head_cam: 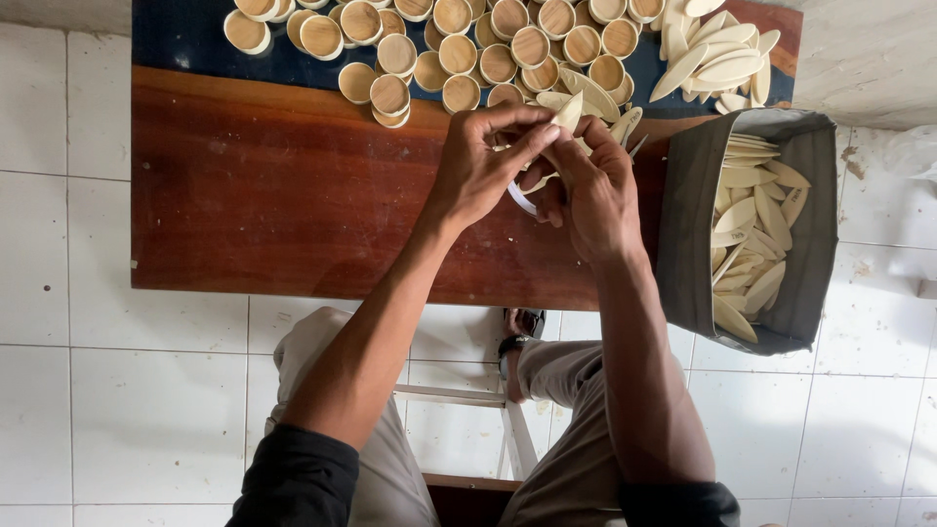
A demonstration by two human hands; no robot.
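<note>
While both hands meet above the far edge of the wooden table [293,195], a pale leaf-shaped wooden piece [569,110] is pinched upright between them, just in front of a loose heap of the same pieces. The left hand [478,171] closes thumb and forefinger on the piece near its tip; the right hand [590,190] curls around its lower part, fingers pressed together, and a thin white ring [520,198] shows beneath the two palms. Whether the ring is gripped or merely resting against the fingers cannot be told.

Judged from its look, the piece is thin, light and stiff, with smooth faces and tapered ends; it would probably slip under a loose hold and could snap if bent across its width. The flat faces near the middle offer the surest purchase, the points the least.

Beyond the hands lies a crowd of small round wooden cups [459,49] on a dark blue strip of the table, with more leaf-shaped pieces fanned at the far right [717,59]. Just beside the table's right end stands an open grey bag [683,234], partly filled with the same pieces. Below, the person's knees, a white stool frame [512,429] and white floor tiles [127,420] are visible.
</note>
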